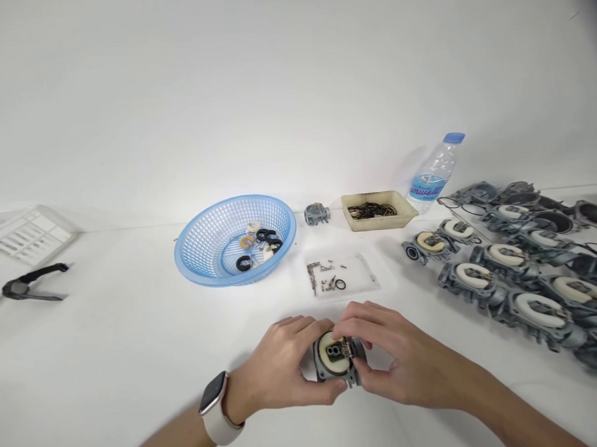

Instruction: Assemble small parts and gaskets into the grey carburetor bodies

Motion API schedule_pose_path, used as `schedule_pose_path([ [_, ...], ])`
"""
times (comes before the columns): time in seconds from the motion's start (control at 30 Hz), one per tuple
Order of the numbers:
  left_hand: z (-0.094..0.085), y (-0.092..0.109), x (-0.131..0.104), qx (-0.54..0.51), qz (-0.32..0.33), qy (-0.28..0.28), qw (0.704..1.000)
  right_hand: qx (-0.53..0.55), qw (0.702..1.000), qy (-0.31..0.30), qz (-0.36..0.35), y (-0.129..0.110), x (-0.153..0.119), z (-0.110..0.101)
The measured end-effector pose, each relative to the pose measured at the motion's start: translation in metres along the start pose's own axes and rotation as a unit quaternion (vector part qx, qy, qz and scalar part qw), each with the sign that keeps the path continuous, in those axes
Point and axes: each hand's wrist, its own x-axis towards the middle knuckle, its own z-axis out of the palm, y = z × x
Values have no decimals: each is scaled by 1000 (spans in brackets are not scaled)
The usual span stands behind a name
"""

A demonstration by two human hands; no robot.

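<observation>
A smooth white tabletop (150, 351) is backed by a plain pale wall (271, 85). Near the front, a grey metal housing (321, 377) is held just above or on the surface — which of the two cannot be told — with its open face turned up and a cream C-shaped insert (336, 367) seen inside. The housing is gripped at its left side by the left hand (290, 364), thumb and fingers curved around it; a watch (214, 391) is worn on that wrist. The right side is held by the right hand (395, 358), partly closed, its thumb and fingertips set close to a small metal fitting (346, 348) beside the insert; whether the fitting itself is pinched cannot be made out.

Beyond the hands, small loose parts and a black ring (340, 284) are laid on flat clear plastic (356, 286). Black, white and orange-yellow rings are contained in a blue basket (213, 228). To its right are placed a small metal unit (317, 214), a cream tray (378, 224) filled with thin black rings (372, 210), and a labelled bottle (431, 180), seen tilted. The right side is crowded with similar housings (538, 311), many fitted with pale inserts. At the far left, a black clamp-like object (26, 286) is seen near a white slotted piece (31, 235).
</observation>
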Motion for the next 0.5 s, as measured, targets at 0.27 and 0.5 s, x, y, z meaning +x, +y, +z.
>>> schedule_pose_path([
  [0.27, -1, 0, -1, -2, 2, 0, 1000, 0, 1000, 11, -19, 1, 0, 1],
  [0.5, 0, -1, 0, -3, 0, 0, 1000, -1, 1000, 6, -13, 1, 0, 1],
])
